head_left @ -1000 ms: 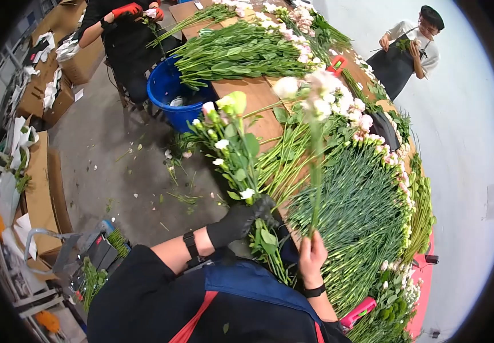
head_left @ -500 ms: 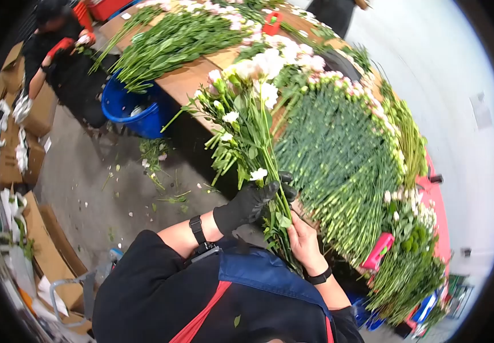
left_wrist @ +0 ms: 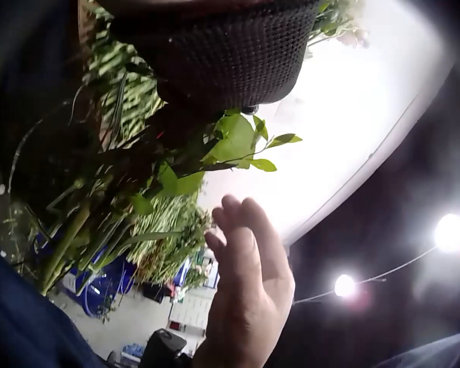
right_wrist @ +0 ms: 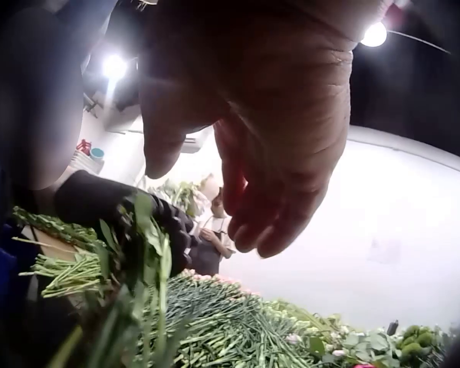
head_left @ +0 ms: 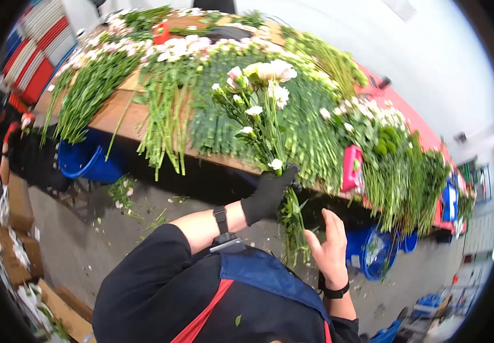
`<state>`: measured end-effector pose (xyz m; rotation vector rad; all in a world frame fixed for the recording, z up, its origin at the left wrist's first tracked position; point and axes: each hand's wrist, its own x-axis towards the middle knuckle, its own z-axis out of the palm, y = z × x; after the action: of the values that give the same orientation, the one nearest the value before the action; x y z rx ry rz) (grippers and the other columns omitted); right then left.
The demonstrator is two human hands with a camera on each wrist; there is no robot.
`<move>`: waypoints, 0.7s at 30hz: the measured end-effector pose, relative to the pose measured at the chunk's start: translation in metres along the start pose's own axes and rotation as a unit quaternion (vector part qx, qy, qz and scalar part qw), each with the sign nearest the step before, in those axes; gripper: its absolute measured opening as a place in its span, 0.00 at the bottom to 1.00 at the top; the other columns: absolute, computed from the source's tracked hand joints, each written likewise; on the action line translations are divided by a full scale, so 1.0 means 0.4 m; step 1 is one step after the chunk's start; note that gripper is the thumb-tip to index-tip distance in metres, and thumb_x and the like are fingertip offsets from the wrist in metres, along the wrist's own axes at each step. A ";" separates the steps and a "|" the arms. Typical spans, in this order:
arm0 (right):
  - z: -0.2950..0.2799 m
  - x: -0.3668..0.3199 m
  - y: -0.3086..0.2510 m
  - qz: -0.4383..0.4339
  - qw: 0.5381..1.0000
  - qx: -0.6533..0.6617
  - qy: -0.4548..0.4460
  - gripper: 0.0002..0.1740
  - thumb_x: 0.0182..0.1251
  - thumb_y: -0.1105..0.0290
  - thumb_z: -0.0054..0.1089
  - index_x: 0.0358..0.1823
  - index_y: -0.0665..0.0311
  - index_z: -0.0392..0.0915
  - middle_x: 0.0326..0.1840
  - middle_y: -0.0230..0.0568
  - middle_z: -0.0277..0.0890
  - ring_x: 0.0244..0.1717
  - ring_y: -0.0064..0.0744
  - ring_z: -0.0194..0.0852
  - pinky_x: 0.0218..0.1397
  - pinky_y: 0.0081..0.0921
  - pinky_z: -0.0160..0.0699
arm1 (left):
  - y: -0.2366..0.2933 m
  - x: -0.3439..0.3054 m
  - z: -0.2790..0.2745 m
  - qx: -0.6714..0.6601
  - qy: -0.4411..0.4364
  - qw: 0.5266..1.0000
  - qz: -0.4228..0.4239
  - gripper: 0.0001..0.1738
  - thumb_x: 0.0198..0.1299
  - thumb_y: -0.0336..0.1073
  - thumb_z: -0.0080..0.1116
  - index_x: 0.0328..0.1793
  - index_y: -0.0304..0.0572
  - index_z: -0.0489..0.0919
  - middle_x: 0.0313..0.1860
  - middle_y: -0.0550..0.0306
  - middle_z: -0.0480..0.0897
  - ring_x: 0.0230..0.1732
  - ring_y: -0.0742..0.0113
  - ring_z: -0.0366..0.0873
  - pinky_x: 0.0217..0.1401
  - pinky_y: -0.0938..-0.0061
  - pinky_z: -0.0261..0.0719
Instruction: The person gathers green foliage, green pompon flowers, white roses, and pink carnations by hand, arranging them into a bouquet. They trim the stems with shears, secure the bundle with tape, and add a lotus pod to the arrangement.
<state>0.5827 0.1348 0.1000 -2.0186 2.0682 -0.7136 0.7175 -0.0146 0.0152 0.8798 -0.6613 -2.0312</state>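
My left hand [head_left: 270,194], in a black glove, grips a mixed bunch of flowers [head_left: 264,126] around its stems. White and pale pink blooms top the bunch, and the leafy stem ends [head_left: 294,223] hang below the glove. My bare right hand [head_left: 331,246] is just right of those stems, fingers extended and holding nothing. In the left wrist view the bare hand [left_wrist: 249,284] is apart from the leaves, and the glove [left_wrist: 238,57] fills the top. The right wrist view has the bare hand [right_wrist: 276,138] above, with the gloved hand [right_wrist: 111,207] behind the stems.
Rows of cut flowers [head_left: 218,126] lie along a wooden table [head_left: 124,117]. A pink object [head_left: 351,168] sits among them. Blue buckets [head_left: 87,160] stand by the table's near edge. A person in red gloves [head_left: 10,134] is at far left, near cardboard boxes [head_left: 21,211].
A long-stemmed bloom held up by my right hand has joined the bunch in my left. My right hand has since let go and moved off the stems. The view has swung right.
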 end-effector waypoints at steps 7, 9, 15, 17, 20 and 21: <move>0.104 -0.196 0.266 0.157 0.975 -0.056 0.148 0.27 0.50 0.78 0.61 0.55 0.67 0.68 0.39 0.52 0.75 0.42 0.54 0.76 0.42 0.43 0.76 | -0.330 -0.051 0.295 -0.124 -0.091 0.979 -0.137 0.12 0.66 0.40 0.60 0.41 0.38 0.78 0.30 0.57 0.81 0.32 0.67 0.81 0.38 0.71 0.79; 0.061 -0.260 0.320 0.152 0.970 -0.047 0.184 0.14 0.49 0.80 0.57 0.39 0.63 0.71 0.29 0.48 0.75 0.33 0.54 0.77 0.34 0.44 0.76 | -0.409 -0.072 0.316 -0.050 -0.229 0.971 -0.048 0.17 0.66 0.33 0.57 0.59 0.36 0.74 0.43 0.54 0.82 0.47 0.64 0.81 0.51 0.72 0.79; -0.133 -0.425 0.464 0.175 0.947 -0.188 0.192 0.06 0.53 0.78 0.54 0.31 0.61 0.68 0.25 0.43 0.72 0.29 0.48 0.76 0.32 0.41 0.75 | -0.463 -0.200 0.388 0.415 -0.479 0.770 0.067 0.33 0.57 0.43 0.65 0.69 0.44 0.70 0.64 0.51 0.76 0.63 0.58 0.73 0.66 0.64 0.69; -0.164 -0.459 0.496 0.156 0.941 -0.227 0.196 0.04 0.53 0.75 0.53 0.31 0.60 0.70 0.25 0.40 0.73 0.30 0.43 0.77 0.34 0.39 0.76 | -0.498 -0.252 0.369 0.551 -0.538 0.589 0.247 0.34 0.55 0.48 0.66 0.67 0.45 0.71 0.63 0.50 0.76 0.65 0.53 0.71 0.68 0.60 0.67; -0.172 -0.503 0.524 0.154 0.940 -0.254 0.168 0.01 0.55 0.72 0.52 0.30 0.57 0.72 0.26 0.37 0.75 0.30 0.37 0.78 0.34 0.35 0.76 | -0.475 -0.297 0.490 0.609 -0.428 0.392 0.541 0.37 0.49 0.43 0.66 0.68 0.49 0.71 0.62 0.54 0.76 0.68 0.48 0.67 0.74 0.50 0.59; -0.170 -0.510 0.518 0.158 0.934 -0.280 0.155 0.01 0.55 0.71 0.53 0.29 0.56 0.73 0.26 0.36 0.75 0.30 0.35 0.78 0.34 0.34 0.75 | -0.477 -0.290 0.533 0.636 -0.400 0.370 0.546 0.38 0.48 0.44 0.67 0.69 0.49 0.70 0.62 0.54 0.76 0.69 0.49 0.65 0.74 0.48 0.56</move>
<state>0.3822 0.3431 0.0252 -1.8133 2.9707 -0.4314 0.5139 0.2140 0.0536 -0.2136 -2.5976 -0.1355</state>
